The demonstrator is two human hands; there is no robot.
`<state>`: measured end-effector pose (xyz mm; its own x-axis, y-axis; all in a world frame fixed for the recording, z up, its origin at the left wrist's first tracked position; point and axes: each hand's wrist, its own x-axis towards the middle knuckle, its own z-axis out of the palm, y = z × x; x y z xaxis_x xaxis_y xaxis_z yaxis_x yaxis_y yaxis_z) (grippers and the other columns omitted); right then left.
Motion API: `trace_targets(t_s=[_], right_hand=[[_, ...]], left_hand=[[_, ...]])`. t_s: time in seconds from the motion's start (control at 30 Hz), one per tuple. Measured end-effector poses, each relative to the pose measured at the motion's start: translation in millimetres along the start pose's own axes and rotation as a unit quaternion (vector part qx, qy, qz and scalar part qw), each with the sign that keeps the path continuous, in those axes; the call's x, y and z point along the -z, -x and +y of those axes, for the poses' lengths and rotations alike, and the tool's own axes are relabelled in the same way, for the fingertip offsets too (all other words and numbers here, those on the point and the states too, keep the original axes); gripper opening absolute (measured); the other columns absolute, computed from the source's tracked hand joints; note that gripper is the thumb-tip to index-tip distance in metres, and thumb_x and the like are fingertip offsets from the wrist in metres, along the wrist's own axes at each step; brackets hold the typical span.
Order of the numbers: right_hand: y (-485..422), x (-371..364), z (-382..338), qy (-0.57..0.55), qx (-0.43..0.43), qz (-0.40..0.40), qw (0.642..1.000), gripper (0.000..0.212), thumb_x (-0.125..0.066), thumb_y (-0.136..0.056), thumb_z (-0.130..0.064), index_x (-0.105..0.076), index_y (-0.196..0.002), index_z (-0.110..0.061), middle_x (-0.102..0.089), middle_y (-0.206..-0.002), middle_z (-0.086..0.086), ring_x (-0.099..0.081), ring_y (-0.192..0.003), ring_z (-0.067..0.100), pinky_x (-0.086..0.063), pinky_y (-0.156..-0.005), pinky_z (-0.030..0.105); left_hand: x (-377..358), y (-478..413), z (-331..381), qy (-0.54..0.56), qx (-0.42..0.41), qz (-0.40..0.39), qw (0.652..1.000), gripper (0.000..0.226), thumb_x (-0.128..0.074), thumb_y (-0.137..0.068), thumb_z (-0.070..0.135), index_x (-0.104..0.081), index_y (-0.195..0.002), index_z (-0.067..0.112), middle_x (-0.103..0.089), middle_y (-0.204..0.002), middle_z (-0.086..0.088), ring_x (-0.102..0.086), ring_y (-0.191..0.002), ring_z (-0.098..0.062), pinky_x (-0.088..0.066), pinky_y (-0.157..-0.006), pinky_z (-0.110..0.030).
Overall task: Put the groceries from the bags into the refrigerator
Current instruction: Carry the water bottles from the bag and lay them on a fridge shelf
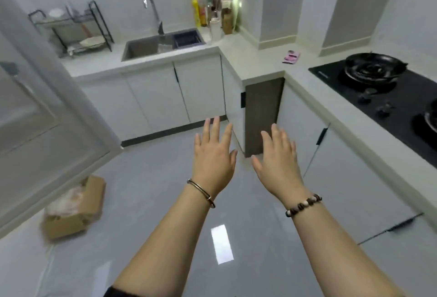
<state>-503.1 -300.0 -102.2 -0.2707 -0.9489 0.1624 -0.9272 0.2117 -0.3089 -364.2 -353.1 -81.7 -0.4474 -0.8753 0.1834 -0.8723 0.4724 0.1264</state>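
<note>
We hold the left hand [214, 157] and right hand [279, 162] out over the floor [151, 192], backs up, fingers spread, both empty. The white refrigerator door [47, 112] stands at far left. Beneath it, a cardboard box [68, 227] holding a pale bag [66, 202] sits on the floor.

Left hand [214, 155] and right hand [279, 162] reach out side by side at centre, palms down, fingers straight, holding nothing and not touching each other. A white fridge door [47, 119] fills 9 o'clock. A box [75, 211] sits on the floor [165, 202] at 8. Sink [151, 45] at 11, bottles [201, 12] at 12, wok [373, 67] on the hob [402, 98] at 2.
</note>
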Motion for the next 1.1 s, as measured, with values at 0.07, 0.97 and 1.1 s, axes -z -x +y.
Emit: trace_targets(t_s=[0.07,0.97,1.1], right_hand=[[3.5,12.5,46.0,-0.006,-0.054,0.013,0.998,0.064,-0.042,-0.097,-0.038,-0.014,-0.149,-0.013,0.0,-0.158,0.011,0.005,-0.145,0.027,0.0,-0.116,0.043],[-0.2,158.7,401.4,0.136,-0.477,0.162,0.853,0.065,-0.048,-0.094,-0.035,-0.019,-0.148,-0.014,-0.003,-0.158,0.01,0.004,-0.146,0.025,0.002,-0.116,0.043],[17.7,181.3,433.6,0.189,-0.499,0.145,0.833,0.066,-0.051,-0.092,-0.035,-0.023,-0.148,-0.012,-0.008,-0.158,0.013,0.0,-0.146,0.028,0.0,-0.116,0.044]], left_hand=[[-14.5,-19.7,44.2,0.02,-0.053,-0.008,0.998,0.064,-0.039,-0.098,0.038,-0.007,-0.151,0.022,0.004,-0.159,-0.007,0.01,-0.145,-0.026,-0.003,-0.116,-0.045],[-112.3,-230.2,485.3,0.195,-0.535,-0.038,0.821,0.063,-0.052,-0.091,0.036,-0.03,-0.146,0.017,-0.018,-0.155,-0.017,-0.012,-0.143,-0.037,-0.019,-0.111,-0.057],[-117.2,-230.9,530.8,0.213,-0.561,-0.028,0.799,0.063,-0.055,-0.088,0.037,-0.035,-0.144,0.015,-0.022,-0.153,-0.019,-0.017,-0.141,-0.04,-0.025,-0.107,-0.058]])
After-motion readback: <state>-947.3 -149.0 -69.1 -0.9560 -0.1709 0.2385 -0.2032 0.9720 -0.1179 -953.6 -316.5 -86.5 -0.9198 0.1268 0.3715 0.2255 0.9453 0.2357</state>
